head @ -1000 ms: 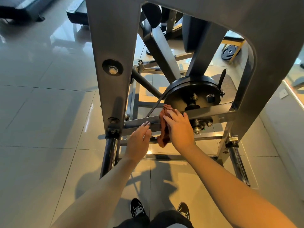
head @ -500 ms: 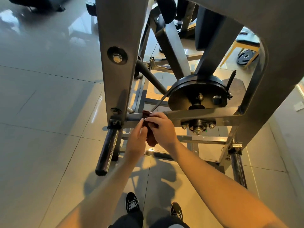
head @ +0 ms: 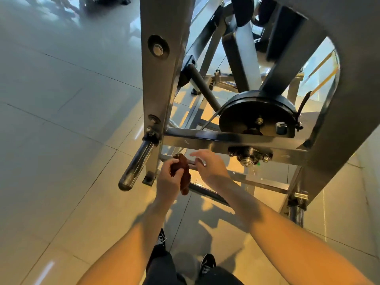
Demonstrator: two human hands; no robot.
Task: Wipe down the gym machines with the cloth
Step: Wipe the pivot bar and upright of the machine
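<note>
Head view: the left hand [head: 167, 185] has its grip closed round a crumpled rust-brown cloth [head: 185, 183], at 6 o'clock below the grey steel machine crossbar [head: 205, 138]. The right hand [head: 211, 168], at 3 o'clock of the cloth, is slack-fingered and empty. Bunched loosely, the cloth could snag on the bolted bearing [head: 249, 157] or slip to the tiled floor [head: 61, 140].

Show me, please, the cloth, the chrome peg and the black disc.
cloth [head: 185, 179]: head view, bunched middle of the fabric.
chrome peg [head: 136, 164]: head view, middle of its shaft.
black disc [head: 242, 114]: head view, flat face left of the bolts.
</note>
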